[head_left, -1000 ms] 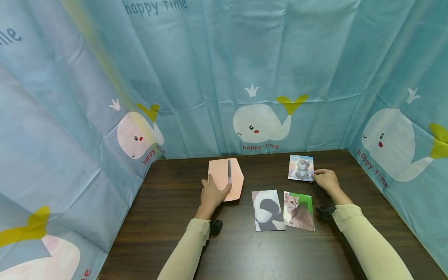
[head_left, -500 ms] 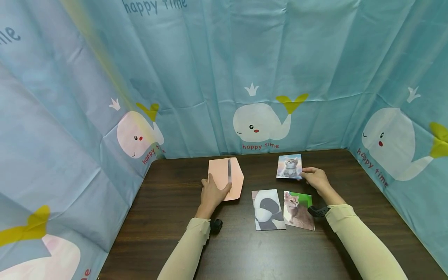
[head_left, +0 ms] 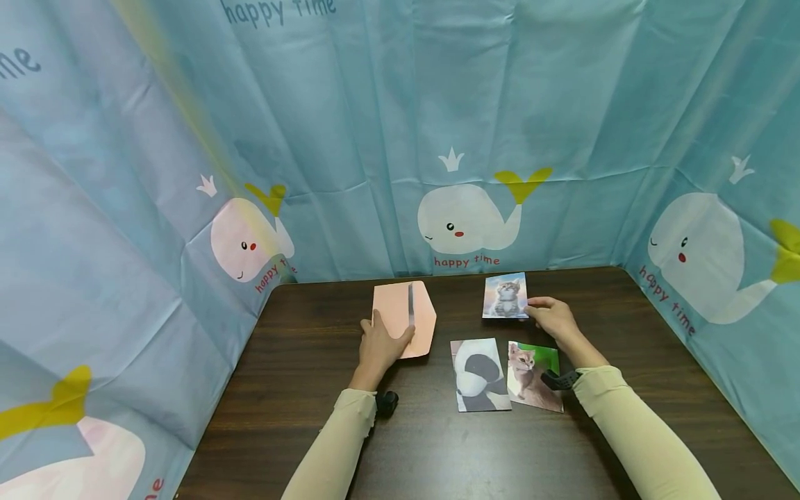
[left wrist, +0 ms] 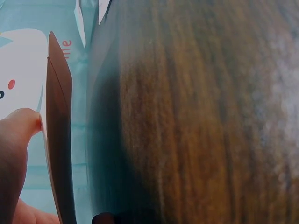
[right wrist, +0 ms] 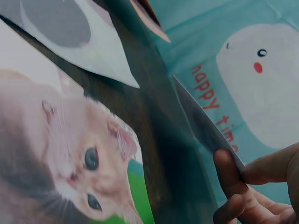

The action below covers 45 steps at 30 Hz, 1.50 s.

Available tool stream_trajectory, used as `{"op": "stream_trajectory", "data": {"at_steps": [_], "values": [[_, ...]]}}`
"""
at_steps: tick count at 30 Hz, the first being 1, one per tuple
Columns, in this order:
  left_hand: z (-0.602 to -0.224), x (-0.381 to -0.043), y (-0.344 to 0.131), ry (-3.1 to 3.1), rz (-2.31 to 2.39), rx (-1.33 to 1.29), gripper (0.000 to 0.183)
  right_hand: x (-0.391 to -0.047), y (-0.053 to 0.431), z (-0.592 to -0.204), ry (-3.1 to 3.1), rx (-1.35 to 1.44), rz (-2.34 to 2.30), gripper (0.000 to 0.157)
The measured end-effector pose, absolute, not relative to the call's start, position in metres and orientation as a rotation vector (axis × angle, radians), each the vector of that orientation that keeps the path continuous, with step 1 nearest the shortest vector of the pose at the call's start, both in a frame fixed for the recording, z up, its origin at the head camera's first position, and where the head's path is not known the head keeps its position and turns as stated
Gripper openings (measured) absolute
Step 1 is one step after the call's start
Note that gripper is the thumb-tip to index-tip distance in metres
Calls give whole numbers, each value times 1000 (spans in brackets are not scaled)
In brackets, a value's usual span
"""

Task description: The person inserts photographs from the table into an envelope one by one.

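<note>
R hand [head_left: 553, 321] pinches grey-kitten card [head_left: 505, 297] by its right edge, held up nr far edge of tabletop [head_left: 300, 410], right of ctr. L hand [head_left: 380, 348] grips peach envelope [head_left: 390, 305], left of ctr, w/ a gap btwn the two. Ginger-cat photo [head_left: 528, 378] & grey-white photo [head_left: 478, 375] lie side by side, well in from right edge.

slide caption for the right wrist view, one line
Right hand pinches a card seen nearly edge-on, with a cat photo at left and whale curtain behind.
</note>
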<state>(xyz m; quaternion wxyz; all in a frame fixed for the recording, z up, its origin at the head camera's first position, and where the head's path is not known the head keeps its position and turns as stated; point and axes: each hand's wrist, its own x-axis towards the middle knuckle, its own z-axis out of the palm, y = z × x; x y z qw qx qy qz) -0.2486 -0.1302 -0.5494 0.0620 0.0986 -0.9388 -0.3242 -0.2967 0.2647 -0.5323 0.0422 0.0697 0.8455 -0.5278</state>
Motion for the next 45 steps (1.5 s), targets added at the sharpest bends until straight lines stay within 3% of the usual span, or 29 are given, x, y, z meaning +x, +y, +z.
{"op": "stream_trajectory", "data": {"at_steps": [45], "values": [[-551, -248, -130, -2844, -963, 280, 116, -298, 199, -531, 2491, 45, -1717, 42]]}}
